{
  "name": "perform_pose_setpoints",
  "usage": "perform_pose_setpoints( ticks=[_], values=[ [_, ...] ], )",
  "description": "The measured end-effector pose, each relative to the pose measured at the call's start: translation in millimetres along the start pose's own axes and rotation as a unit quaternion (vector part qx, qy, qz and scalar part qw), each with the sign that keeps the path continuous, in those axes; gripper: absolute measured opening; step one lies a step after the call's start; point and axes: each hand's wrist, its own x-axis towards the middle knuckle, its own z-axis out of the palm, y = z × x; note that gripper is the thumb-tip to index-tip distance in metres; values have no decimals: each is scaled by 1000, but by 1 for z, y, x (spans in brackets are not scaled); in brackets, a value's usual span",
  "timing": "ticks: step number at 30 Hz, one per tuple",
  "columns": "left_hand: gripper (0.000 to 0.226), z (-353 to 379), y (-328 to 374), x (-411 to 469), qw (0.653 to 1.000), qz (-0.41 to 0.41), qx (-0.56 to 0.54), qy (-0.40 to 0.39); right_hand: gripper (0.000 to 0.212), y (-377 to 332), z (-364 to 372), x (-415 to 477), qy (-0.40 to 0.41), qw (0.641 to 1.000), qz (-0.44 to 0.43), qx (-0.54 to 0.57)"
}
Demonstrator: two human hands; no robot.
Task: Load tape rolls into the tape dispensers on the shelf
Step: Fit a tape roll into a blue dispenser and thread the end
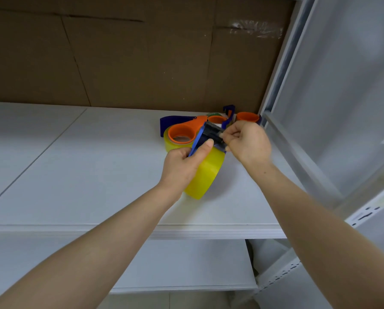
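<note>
I hold a yellow tape roll (205,175) in its blue dispenser (208,136) over the shelf; beyond my grip lie another yellow roll on an orange-and-blue dispenser (182,130) and more dispensers (242,117).

Shelf: white board (79,175), cardboard (130,59) behind it, grey metal upright (282,70) at its right end.
On shelf, far right corner: a loaded dispenser (182,130) with orange hub and yellow tape; further blue and orange dispensers (246,117) crowded just behind it, against the cardboard.
Below: a second white shelf (186,264).
</note>
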Motion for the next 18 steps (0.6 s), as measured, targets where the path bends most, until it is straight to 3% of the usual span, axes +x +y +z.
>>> perform_pose_setpoints(
  ticks=[7, 14, 18],
  values=[
    [19, -3, 4, -3, 989, 18, 47, -142, 13, 1, 3, 5, 29, 996, -55, -65],
    [7, -5, 0, -2, 993, 35, 23, -109, 18, -2, 10, 9, 48, 994, -81, -54],
    [25, -7, 4, -1, 995, 24, 10, -94, 19, -3, 10, 12, 57, 994, -88, -35]
  ],
)
